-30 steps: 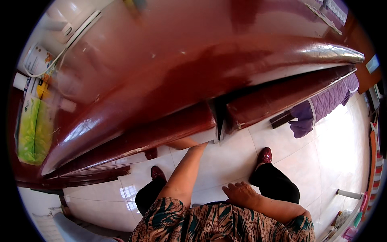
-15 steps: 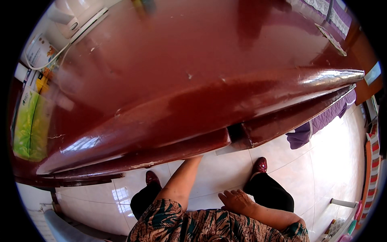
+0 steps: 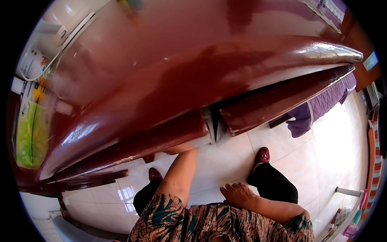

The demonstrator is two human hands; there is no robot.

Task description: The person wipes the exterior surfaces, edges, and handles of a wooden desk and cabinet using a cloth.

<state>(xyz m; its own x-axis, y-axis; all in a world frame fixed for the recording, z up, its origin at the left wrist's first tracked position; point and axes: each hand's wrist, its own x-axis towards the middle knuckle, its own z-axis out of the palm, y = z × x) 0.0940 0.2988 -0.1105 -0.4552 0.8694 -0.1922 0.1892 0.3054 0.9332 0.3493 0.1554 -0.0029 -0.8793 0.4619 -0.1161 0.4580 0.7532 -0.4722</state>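
Note:
My left forearm reaches up to a dark red wooden drawer front [image 3: 161, 137] under the table's near edge. Only the wrist and part of my left hand [image 3: 179, 149] show below that front; the fingers are hidden behind it. To its right, a second red drawer front [image 3: 282, 103] stands out from the table, with a dark gap above it. A narrow opening separates the two fronts. My right hand [image 3: 240, 196] hovers before my patterned shirt, fingers loosely bent and a little apart, with nothing seen in it.
A glossy red tabletop [image 3: 193, 60] spans the view. At its left lie a green packet [image 3: 32, 135], a printed white container [image 3: 34, 64] and a white cable [image 3: 44, 72]. Purple quilted cloth [image 3: 322, 97] hangs at the right. Below is a pale tiled floor [image 3: 225, 157].
The view has shifted, and the table edge sits higher at the right. Darker gaps show around the drawer fronts, and more of my left wrist is visible. My right hand stays much the same.

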